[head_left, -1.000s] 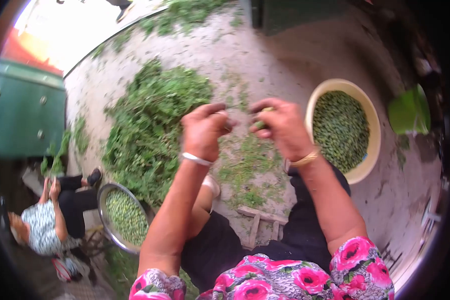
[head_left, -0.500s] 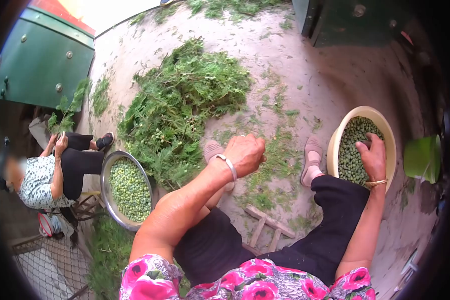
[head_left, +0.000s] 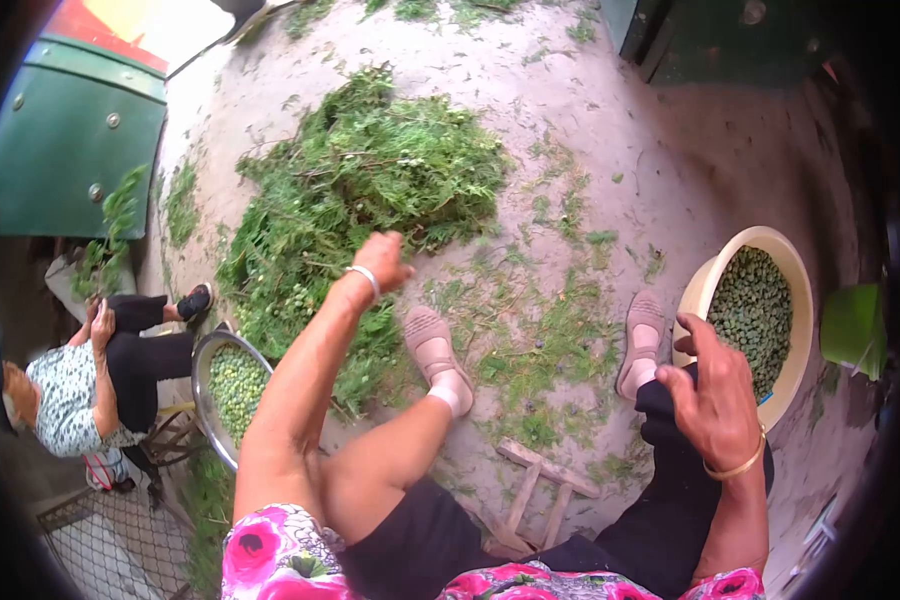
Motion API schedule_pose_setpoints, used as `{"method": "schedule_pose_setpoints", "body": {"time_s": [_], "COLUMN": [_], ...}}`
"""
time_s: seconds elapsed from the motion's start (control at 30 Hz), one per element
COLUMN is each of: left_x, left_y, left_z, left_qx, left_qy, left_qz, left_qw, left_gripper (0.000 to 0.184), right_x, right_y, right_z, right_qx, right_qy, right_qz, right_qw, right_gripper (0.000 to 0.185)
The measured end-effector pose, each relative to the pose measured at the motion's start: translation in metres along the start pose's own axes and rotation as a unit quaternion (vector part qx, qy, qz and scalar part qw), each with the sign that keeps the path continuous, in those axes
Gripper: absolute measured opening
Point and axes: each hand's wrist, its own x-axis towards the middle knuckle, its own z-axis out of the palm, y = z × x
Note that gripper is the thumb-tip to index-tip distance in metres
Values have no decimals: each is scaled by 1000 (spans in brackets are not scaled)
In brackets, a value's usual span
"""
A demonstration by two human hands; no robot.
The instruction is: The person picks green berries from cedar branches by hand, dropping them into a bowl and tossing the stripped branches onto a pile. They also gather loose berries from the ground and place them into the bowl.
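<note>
My left hand [head_left: 380,264], with a white bangle on its wrist, hovers at the near edge of a heap of green leafy branches [head_left: 370,160]. Its thumb stands apart from the partly hidden fingers, and nothing shows in it. Above my right knee is my right hand [head_left: 718,400], wearing a gold-coloured bangle, fingers spread and holding nothing visible. Just beyond it, a cream basin [head_left: 697,290] full of small green seed cones [head_left: 750,310] tilts on the ground.
A person [head_left: 70,390] sits at left holding a leafy sprig [head_left: 115,235]. Near them stands a metal basin [head_left: 202,385] of green cones. A small wooden stool [head_left: 545,475] lies between my legs. A green bucket [head_left: 854,330] stands at far right.
My left hand has moved left and forward to the heap, its thumb now apart. My right hand has come out of the cream basin and back toward my knee, fingers spreading.
</note>
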Motion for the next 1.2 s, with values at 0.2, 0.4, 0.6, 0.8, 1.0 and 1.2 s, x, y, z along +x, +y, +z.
{"method": "schedule_pose_setpoints", "body": {"time_s": [0.2, 0.4, 0.6, 0.8, 1.0, 1.2], "left_x": [110, 153, 91, -22, -110, -279], "left_y": [-29, -36, 10, 53, 89, 160], "left_z": [0, 11, 97, 75, -28, -130], "left_qx": [1, 5, -10, -130, -366, -567], "left_qy": [186, 198, 226, 205, 295, 158], "left_qz": [-48, -59, -60, 4, 43, 114], "left_qw": [981, 978, 972, 970, 881, 800], "left_gripper": [63, 63, 37, 19, 12, 10], "right_x": [14, 25, 20, 4, -23, -105], "right_y": [3, 6, -1, -3, 1, -53], "right_z": [-5, -2, -5, 0, 19, -16], "right_qx": [0, 2, 13, -7, -19, 116], "right_qy": [-43, -77, -106, -95, -48, 39], "right_qz": [6, 28, 18, -46, -82, -162], "right_qw": [999, 997, 994, 994, 995, 979], "right_gripper": [51, 50, 49, 31, 22, 29]}}
